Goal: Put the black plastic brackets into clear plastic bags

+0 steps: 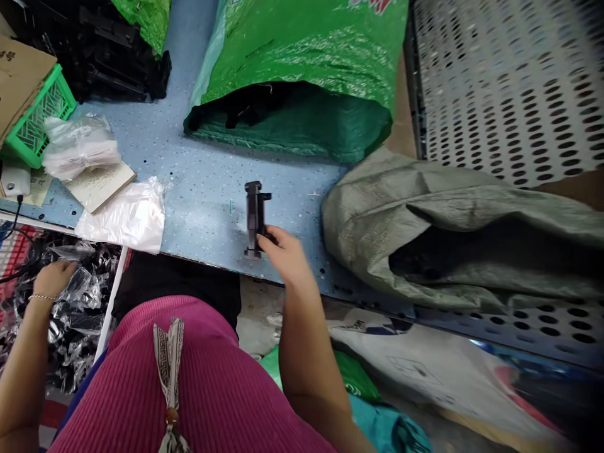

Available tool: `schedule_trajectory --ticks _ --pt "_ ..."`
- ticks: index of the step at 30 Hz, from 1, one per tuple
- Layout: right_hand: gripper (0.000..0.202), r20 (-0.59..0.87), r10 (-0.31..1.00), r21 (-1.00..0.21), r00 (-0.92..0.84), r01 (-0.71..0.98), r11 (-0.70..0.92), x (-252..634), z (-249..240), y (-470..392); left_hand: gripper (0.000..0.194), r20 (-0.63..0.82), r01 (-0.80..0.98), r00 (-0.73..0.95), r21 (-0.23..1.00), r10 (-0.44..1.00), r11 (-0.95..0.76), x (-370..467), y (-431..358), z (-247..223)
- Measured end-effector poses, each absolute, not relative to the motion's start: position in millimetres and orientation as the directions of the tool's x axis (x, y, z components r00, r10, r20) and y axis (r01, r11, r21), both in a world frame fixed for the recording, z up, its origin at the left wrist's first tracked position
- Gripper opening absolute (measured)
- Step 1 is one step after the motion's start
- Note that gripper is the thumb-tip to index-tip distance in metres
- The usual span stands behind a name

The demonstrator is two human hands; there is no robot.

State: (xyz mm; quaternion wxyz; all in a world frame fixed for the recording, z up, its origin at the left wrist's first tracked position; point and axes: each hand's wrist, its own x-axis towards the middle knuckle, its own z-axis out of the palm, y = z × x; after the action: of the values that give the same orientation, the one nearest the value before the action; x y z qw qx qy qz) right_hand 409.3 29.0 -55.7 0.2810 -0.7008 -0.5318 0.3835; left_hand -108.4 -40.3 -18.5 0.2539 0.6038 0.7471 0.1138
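Note:
My right hand (285,255) grips a black plastic clamp-like part (255,217), thumb and fingers closed on its lower right side. The part stands lengthwise near the front edge of the speckled blue table (202,189), with a small knob sticking out at its upper right. Off to the left and lower down, my left hand (54,278) is over a bin (111,302) full of black parts in clear plastic bags (78,327). Its fingers reach in among the bags and are mostly hidden, so I cannot see whether they hold one.
A large green sack (306,56) opens toward me at the back, dark parts inside. A grey-green sack (372,207) lies right, before a perforated metal panel (509,82). At left are clear bags (127,217), a green basket (42,116) and a heap of black parts (113,56).

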Motion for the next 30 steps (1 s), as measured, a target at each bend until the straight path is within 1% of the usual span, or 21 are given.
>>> schedule_trajectory --ticks 1,2,3,4,5,6,7,8,10,12,13,14,15,16,18,20,22,24,27,29,30 --pt "0.033 -0.248 0.962 -0.859 0.114 0.433 -0.273 392.7 -55.5 31.8 0.036 -0.201 0.857 -0.141 0.465 0.969 0.222 -83.2 -26.7 -20.3" --pt "0.036 -0.262 0.962 -0.901 0.083 0.335 -0.274 375.0 -55.0 34.6 0.034 -0.126 0.878 -0.092 0.458 0.988 0.140 -53.5 -13.2 -21.5" --pt "0.038 -0.278 0.960 -0.929 0.046 0.241 -0.281 357.4 -54.1 37.3 0.034 -0.010 0.888 -0.016 0.460 1.000 0.019 -21.8 0.1 -22.3" --pt "0.040 -0.297 0.955 -0.943 0.001 0.158 -0.293 340.8 -52.6 39.7 0.033 0.109 0.892 0.033 0.445 0.994 -0.078 8.7 13.0 -23.2" --pt "0.039 -0.315 0.948 -0.947 -0.044 0.086 -0.311 326.3 -50.5 41.6 0.032 0.177 0.899 0.057 0.419 0.983 -0.128 34.9 25.1 -24.2" --pt "0.038 -0.330 0.940 -0.944 -0.087 0.025 -0.329 314.5 -48.0 43.0 0.030 0.194 0.898 0.083 0.410 0.977 -0.158 54.4 36.1 -25.6" --pt "0.036 -0.340 0.932 -0.938 -0.126 -0.028 -0.346 305.5 -45.1 43.9 0.027 0.192 0.890 0.079 0.428 0.978 -0.156 66.0 45.8 -27.4" --pt "0.034 -0.347 0.924 -0.928 -0.161 -0.081 -0.363 299.3 -42.2 44.5 0.023 0.169 0.868 0.062 0.477 0.984 -0.136 69.5 54.0 -29.6" --pt "0.029 -0.363 0.903 -0.895 -0.229 -0.186 -0.406 291.7 -36.6 45.3 0.018 0.092 0.745 -0.021 0.665 0.996 -0.046 57.6 65.3 -33.9" --pt "0.026 -0.380 0.866 -0.836 -0.326 -0.279 -0.472 283.9 -32.9 47.5 0.021 -0.061 0.487 -0.110 0.867 0.992 0.107 35.4 70.5 -36.6" --pt "0.026 -0.383 0.839 -0.797 -0.386 -0.321 -0.512 277.7 -32.0 49.8 0.027 -0.159 0.333 -0.129 0.923 0.979 0.194 25.7 71.3 -36.8" --pt "0.028 -0.380 0.809 -0.753 -0.449 -0.357 -0.552 269.3 -32.0 52.9 0.032 -0.251 0.198 -0.125 0.942 0.960 0.272 18.6 71.2 -36.3" --pt "0.029 -0.369 0.776 -0.707 -0.511 -0.387 -0.591 259.1 -32.9 56.8 0.035 -0.316 0.103 -0.107 0.940 0.943 0.327 14.5 70.6 -35.0" --pt "0.030 -0.355 0.749 -0.666 -0.560 -0.411 -0.622 247.8 -34.7 61.3 0.037 -0.342 0.058 -0.089 0.936 0.935 0.348 12.9 69.7 -33.2" --pt "0.029 -0.334 0.725 -0.618 -0.602 -0.440 -0.651 225.9 -40.0 70.3 0.034 -0.288 0.083 -0.110 0.951 0.951 0.298 13.2 67.8 -28.0" --pt "0.027 -0.349 0.733 -0.619 -0.584 -0.443 -0.648 212.7 -46.4 76.7 0.029 -0.181 0.126 -0.202 0.970 0.963 0.209 11.1 65.7 -21.6" --pt "0.029 -0.389 0.750 -0.635 -0.535 -0.434 -0.639 212.7 -51.4 77.8 0.029 -0.132 0.105 -0.289 0.980 0.948 0.169 3.0 63.2 -14.9" --pt "0.033 -0.422 0.766 -0.649 -0.486 -0.428 -0.629 223.3 -53.1 73.1 0.030 -0.179 0.037 -0.307 0.979 0.935 0.199 -7.7 60.3 -9.7" --pt "0.032 -0.399 0.821 -0.683 -0.409 -0.465 -0.564 240.5 -47.5 59.8 0.029 -0.267 -0.034 -0.249 0.963 0.931 0.267 -14.2 57.2 -8.5" --pt "0.030 -0.357 0.839 -0.684 -0.411 -0.497 -0.534 242.0 -40.8 52.8 0.029 -0.274 -0.058 -0.219 0.962 0.936 0.268 -8.0 56.9 -12.3" --pt "0.029 -0.341 0.829 -0.666 -0.444 -0.508 -0.546 238.6 -37.9 51.3 0.029 -0.273 -0.061 -0.204 0.962 0.940 0.267 -2.8 57.4 -14.9"
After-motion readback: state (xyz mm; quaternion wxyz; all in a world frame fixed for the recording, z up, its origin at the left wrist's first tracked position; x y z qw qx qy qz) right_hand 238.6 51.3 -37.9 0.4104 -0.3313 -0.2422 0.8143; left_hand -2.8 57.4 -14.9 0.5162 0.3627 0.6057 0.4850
